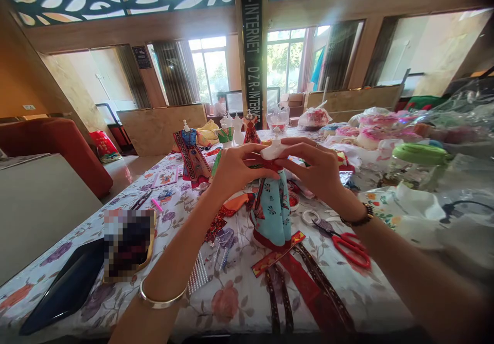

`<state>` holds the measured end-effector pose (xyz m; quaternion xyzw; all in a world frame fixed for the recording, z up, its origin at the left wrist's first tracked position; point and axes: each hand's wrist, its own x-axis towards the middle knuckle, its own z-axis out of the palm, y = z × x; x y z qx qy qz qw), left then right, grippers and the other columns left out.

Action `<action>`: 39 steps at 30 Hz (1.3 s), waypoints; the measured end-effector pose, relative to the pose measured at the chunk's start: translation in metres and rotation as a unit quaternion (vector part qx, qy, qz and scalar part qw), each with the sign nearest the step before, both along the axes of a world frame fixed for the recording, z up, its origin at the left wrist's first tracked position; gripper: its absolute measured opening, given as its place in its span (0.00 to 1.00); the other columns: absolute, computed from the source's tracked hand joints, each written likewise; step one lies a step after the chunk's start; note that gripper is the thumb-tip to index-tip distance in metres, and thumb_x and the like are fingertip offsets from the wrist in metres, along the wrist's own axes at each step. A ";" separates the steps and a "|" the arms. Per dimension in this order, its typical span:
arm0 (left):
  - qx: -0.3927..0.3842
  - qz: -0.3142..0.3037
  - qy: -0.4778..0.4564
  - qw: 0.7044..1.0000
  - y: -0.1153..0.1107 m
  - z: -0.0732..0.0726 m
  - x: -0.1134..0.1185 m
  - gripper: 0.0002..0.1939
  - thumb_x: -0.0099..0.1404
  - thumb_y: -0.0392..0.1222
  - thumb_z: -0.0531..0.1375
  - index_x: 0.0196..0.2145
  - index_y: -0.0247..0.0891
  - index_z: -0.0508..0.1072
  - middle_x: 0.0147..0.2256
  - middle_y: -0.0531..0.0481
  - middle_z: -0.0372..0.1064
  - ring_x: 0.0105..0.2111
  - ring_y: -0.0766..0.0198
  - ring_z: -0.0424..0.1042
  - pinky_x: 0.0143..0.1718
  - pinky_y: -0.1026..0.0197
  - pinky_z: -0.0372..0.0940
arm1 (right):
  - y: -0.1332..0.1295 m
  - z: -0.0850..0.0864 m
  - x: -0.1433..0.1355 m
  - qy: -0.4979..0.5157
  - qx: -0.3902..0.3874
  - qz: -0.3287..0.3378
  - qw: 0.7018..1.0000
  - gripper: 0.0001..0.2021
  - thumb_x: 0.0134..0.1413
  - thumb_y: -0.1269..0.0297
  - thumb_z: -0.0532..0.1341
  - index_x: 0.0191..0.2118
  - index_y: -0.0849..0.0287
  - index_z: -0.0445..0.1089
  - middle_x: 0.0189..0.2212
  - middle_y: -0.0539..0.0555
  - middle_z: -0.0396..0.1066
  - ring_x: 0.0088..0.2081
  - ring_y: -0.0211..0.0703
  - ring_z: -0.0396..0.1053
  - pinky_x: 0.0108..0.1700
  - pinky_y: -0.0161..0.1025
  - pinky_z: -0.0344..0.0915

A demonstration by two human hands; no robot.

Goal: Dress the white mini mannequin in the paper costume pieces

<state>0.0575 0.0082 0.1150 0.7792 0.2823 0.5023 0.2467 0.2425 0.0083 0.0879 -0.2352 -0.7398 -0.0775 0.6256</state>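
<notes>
While the left hand [242,165] and right hand [311,163] grip a white dress form [274,151] near the waist with their fingers, its light-blue skirt [272,213] (dark print noted) stands upright on the floral tablecloth [227,303]; red-handled scissors [352,249] lie to the right.

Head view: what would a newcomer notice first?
Likely the white mannequin at centre, above a light-blue skirt, with the left hand and right hand on it. Red-handled scissors lie to the right on the flowered cloth. Behind, a dark pillar reading INTERNET rises mid-frame.
</notes>
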 end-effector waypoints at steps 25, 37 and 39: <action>0.043 0.134 -0.038 0.989 -0.016 -0.007 0.019 0.12 0.48 0.39 0.69 0.33 0.40 0.75 0.32 0.52 0.77 0.31 0.62 0.77 0.35 0.58 0.73 | -0.010 -0.012 -0.012 0.136 -0.074 -0.079 0.985 0.06 0.50 0.63 0.66 0.34 0.53 0.69 0.35 0.50 0.70 0.38 0.41 0.70 0.41 0.43 0.71; 0.071 0.273 -0.113 0.953 -0.015 -0.020 0.047 0.13 0.47 0.34 0.68 0.31 0.39 0.71 0.32 0.50 0.72 0.30 0.62 0.73 0.33 0.57 0.69 | -0.024 -0.012 -0.017 0.171 -0.215 0.052 0.960 0.05 0.53 0.62 0.63 0.36 0.55 0.72 0.36 0.50 0.76 0.38 0.40 0.74 0.42 0.40 0.72; 0.090 0.281 -0.123 0.948 -0.016 -0.022 0.051 0.13 0.47 0.33 0.68 0.30 0.39 0.70 0.32 0.51 0.71 0.29 0.65 0.71 0.32 0.58 0.68 | -0.022 -0.012 -0.017 0.179 -0.220 0.063 0.957 0.05 0.52 0.63 0.63 0.36 0.55 0.72 0.35 0.50 0.76 0.38 0.39 0.74 0.42 0.40 0.73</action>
